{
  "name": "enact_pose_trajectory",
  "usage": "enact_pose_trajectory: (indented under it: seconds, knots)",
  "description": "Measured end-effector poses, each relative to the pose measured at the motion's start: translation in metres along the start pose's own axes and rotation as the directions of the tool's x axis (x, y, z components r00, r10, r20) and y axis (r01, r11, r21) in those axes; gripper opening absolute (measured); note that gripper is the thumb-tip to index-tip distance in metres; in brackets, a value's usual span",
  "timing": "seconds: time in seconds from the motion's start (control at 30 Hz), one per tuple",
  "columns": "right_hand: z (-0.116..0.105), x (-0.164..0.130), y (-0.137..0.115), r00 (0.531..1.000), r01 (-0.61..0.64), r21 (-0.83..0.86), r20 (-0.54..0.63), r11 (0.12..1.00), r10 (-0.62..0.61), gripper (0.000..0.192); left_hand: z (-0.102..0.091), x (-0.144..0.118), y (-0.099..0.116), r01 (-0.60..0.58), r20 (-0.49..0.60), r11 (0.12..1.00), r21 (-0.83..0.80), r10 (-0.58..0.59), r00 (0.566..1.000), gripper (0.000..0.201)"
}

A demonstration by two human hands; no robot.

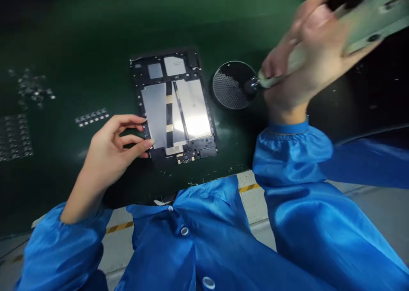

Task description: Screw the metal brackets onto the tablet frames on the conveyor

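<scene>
An opened tablet (175,105) lies back-up on the dark green work surface (79,35), showing silver shielding and black flex strips. My left hand (112,148) rests at its lower left edge, fingertips touching the frame. My right hand (303,59), blurred, grips a pale electric screwdriver (361,18) whose tip sits over a round black screw dish (230,85) to the right of the tablet.
Strips and clusters of small parts (92,117) lie to the left on the surface, with more near the far left edge (14,137). My blue sleeves and coat fill the foreground. A yellow-striped floor shows below the table edge.
</scene>
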State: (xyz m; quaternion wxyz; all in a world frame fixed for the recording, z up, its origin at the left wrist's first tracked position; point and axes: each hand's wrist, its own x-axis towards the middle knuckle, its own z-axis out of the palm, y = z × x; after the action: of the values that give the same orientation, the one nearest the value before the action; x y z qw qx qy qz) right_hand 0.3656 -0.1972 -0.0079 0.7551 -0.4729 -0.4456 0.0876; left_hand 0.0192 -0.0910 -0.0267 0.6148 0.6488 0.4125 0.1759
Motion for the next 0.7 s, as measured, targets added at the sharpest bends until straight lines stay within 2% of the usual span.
enact_pose_trajectory:
  seconds: [0.07,0.1,0.27,0.37,0.43,0.6,0.7]
  knots:
    - [0.004,-0.001,0.008,0.984,0.180,0.038,0.007,0.983,-0.181,0.050,0.000,0.003,0.005,0.005,0.003,1.000,-0.013,-0.005,1.000,0.048]
    - [0.005,-0.001,0.012,0.980,0.196,0.040,0.034,0.980,-0.197,0.053,0.000,0.005,0.007,0.010,0.010,1.000,-0.010,-0.010,1.000,0.047]
    - [0.004,0.001,0.030,0.984,0.173,-0.003,0.043,0.985,-0.173,0.048,-0.004,0.012,0.010,0.009,0.113,0.999,0.046,-0.014,0.993,0.046]
    - [0.002,0.002,0.036,0.985,0.173,-0.032,0.030,0.984,-0.172,0.052,-0.007,0.013,0.007,-0.023,0.191,0.998,0.061,0.011,0.982,0.045]
    - [0.001,0.002,0.037,0.986,0.166,-0.054,0.031,0.985,-0.165,0.053,-0.009,0.012,0.005,-0.043,0.202,0.996,0.079,0.026,0.979,0.044]
    - [0.003,0.001,0.033,0.992,0.122,-0.053,0.028,0.991,-0.120,0.032,-0.012,0.010,0.001,-0.073,0.193,0.989,0.132,0.047,0.980,0.034]
    - [0.006,0.003,0.040,0.988,0.150,0.001,-0.022,0.989,-0.150,0.043,-0.013,0.010,0.003,-0.059,0.209,0.986,0.158,0.025,0.978,0.032]
